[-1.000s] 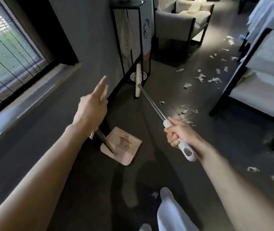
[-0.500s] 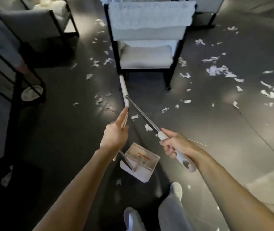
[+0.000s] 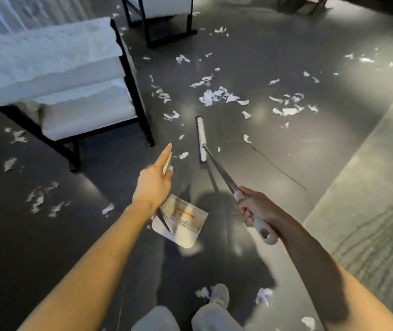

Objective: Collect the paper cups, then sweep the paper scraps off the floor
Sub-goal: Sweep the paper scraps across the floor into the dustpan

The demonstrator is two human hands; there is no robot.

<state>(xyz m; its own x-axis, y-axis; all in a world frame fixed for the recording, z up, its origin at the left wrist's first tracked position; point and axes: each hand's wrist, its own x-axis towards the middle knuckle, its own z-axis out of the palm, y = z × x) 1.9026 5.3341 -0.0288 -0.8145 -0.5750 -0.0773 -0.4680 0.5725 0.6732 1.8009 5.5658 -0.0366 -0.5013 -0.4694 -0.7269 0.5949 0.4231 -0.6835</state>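
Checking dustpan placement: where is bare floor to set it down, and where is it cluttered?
Bare floor lies between the broom head and the pale rug, and left of the left forearm. Paper scraps crowd the floor beyond the broom head.

Dim room with a dark, glossy floor (image 3: 310, 151) under pale patches of glare.
Black-framed armchair (image 3: 54, 75) with white cushions at left; sheer curtain (image 3: 11, 10) behind it; second black-framed chair (image 3: 164, 10) beyond it; pale rug (image 3: 369, 187) well to its right; thin floor seam (image 3: 281, 173) between the two.
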